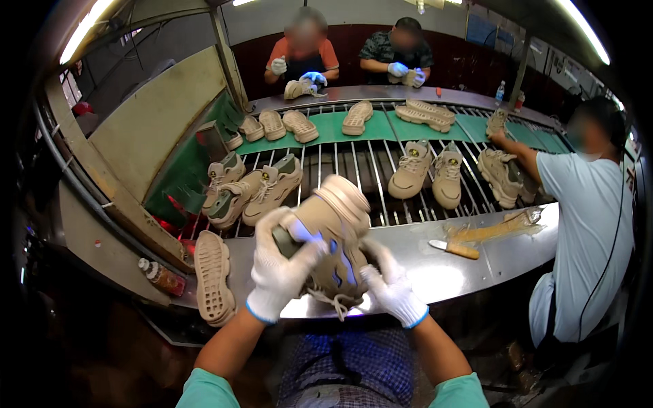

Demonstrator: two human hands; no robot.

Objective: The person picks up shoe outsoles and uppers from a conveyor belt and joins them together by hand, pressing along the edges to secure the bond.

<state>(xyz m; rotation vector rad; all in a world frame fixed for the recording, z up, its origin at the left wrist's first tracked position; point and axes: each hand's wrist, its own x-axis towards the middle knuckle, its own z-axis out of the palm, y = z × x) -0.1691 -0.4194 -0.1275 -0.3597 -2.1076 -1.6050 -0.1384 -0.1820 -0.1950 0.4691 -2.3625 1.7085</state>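
Between my two white-gloved hands I hold a beige sneaker [320, 228], tilted with its chunky toe end up and away from me and its laces dangling near the bottom. My left hand [282, 265] wraps its left side, by the dark green piece at the shoe's opening. On the lower right side, the fingers of my right hand [393, 282] press against the upper. Blue-violet light patches fall on the shoe and left glove. Left of my left hand, a loose beige sole [213, 275] lies tread up at the metal table's edge.
Behind the metal ledge [415, 255] runs a rod rack with finished-looking sneakers [411, 170], and a green belt [333, 129] carries soles. A knife [454, 249] lies right. Bottles [162, 275] stand left. One person [585, 204] reaches in at right; two people sit across.
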